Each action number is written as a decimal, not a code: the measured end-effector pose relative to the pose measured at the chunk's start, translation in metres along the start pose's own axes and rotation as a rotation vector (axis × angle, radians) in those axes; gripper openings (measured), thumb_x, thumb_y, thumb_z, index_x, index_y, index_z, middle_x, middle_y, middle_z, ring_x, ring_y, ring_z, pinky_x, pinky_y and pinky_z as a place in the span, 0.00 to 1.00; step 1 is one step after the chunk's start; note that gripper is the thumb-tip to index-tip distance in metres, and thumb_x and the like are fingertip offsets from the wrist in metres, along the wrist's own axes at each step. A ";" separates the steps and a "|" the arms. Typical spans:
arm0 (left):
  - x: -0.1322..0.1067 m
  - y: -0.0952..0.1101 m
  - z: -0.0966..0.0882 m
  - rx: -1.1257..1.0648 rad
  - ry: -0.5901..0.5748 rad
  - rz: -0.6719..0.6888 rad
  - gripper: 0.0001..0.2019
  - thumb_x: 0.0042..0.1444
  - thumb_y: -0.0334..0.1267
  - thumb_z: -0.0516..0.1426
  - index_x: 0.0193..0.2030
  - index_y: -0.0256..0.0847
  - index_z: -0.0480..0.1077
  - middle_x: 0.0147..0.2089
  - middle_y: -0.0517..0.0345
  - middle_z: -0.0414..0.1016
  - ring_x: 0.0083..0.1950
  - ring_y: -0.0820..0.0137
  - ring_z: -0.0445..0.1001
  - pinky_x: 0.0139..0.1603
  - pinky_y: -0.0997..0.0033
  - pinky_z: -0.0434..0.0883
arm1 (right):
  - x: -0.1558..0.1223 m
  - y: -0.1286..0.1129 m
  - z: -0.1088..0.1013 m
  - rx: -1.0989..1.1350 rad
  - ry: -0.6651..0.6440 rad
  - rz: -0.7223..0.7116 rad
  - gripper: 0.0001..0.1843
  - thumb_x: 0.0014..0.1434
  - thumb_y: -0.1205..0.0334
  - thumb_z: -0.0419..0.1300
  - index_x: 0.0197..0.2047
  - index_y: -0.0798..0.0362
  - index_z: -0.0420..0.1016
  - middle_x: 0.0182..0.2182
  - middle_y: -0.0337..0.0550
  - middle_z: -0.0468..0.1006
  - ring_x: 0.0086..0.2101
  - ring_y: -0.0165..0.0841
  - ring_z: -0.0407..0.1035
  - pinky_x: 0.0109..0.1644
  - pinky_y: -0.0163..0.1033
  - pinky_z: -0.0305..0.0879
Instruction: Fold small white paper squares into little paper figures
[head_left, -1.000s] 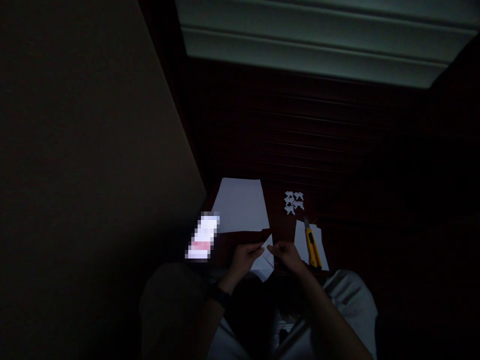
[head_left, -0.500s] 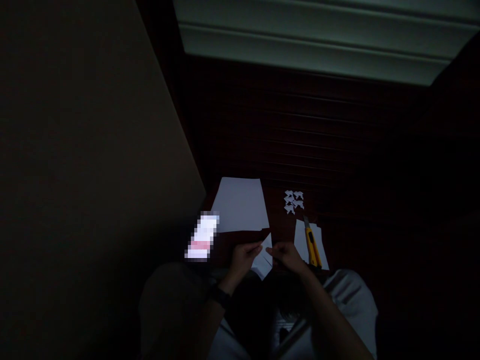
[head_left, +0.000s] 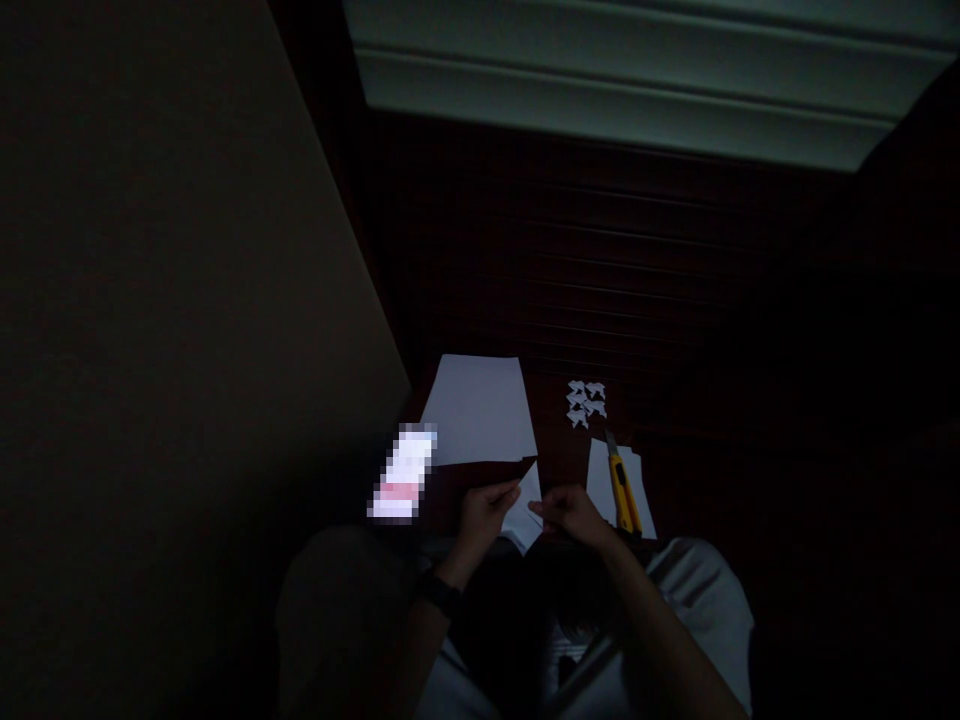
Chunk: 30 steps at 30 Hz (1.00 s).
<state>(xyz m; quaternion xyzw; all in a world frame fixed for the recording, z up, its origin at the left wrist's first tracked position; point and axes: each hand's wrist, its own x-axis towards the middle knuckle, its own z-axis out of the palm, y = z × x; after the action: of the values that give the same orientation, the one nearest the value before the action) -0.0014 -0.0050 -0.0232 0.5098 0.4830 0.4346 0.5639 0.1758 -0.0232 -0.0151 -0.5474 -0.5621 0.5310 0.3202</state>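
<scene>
Between my hands is a small white sheet of paper [head_left: 523, 522], partly folded, with a pointed top and a pointed lower end. My left hand [head_left: 485, 512] pinches its left edge between thumb and fingers. From the other side my right hand [head_left: 574, 515] grips the right edge, thumb and forefinger closed on it. To the right of that hand, a yellow utility knife [head_left: 624, 495], its blade showing, lies across several small white paper sheets [head_left: 600, 475]. Several small folded paper figures [head_left: 586, 402] sit grouped farther back.
A larger stack of white paper [head_left: 481, 410] lies at the table's back left. A lit phone [head_left: 403, 475], its screen blurred out, overlaps that paper's left corner. A plain wall panel [head_left: 187, 300] rises on the left, and dark slats stand behind the table.
The folded paper has tilted slightly in my hands. My right thumb and forefinger have slid a little lower along its edge. Everything else stays put.
</scene>
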 end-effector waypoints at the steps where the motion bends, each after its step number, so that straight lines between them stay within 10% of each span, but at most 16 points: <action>1: 0.000 -0.001 0.000 -0.001 0.008 -0.003 0.16 0.47 0.43 0.58 0.41 0.36 0.74 0.42 0.50 0.76 0.43 0.60 0.74 0.44 0.63 0.70 | 0.000 0.000 0.000 0.004 0.004 0.005 0.21 0.48 0.45 0.58 0.19 0.56 0.70 0.15 0.38 0.72 0.17 0.27 0.62 0.21 0.30 0.55; 22: 0.000 0.005 0.000 -0.087 0.111 -0.051 0.18 0.44 0.44 0.60 0.39 0.33 0.74 0.39 0.46 0.77 0.40 0.61 0.75 0.39 0.66 0.71 | 0.001 0.009 0.001 -0.003 0.015 0.020 0.20 0.49 0.46 0.58 0.22 0.55 0.69 0.14 0.37 0.71 0.16 0.26 0.62 0.19 0.29 0.55; 30: -0.001 0.009 -0.003 -0.075 -0.015 -0.104 0.19 0.41 0.46 0.61 0.36 0.32 0.74 0.37 0.47 0.77 0.36 0.61 0.75 0.35 0.67 0.71 | -0.001 0.005 -0.001 0.027 -0.018 0.022 0.19 0.49 0.46 0.58 0.22 0.55 0.68 0.15 0.37 0.71 0.16 0.27 0.63 0.20 0.29 0.57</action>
<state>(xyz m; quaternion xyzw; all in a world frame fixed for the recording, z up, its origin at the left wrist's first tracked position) -0.0045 -0.0041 -0.0140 0.4658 0.4881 0.4183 0.6081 0.1778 -0.0245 -0.0194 -0.5442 -0.5518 0.5470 0.3165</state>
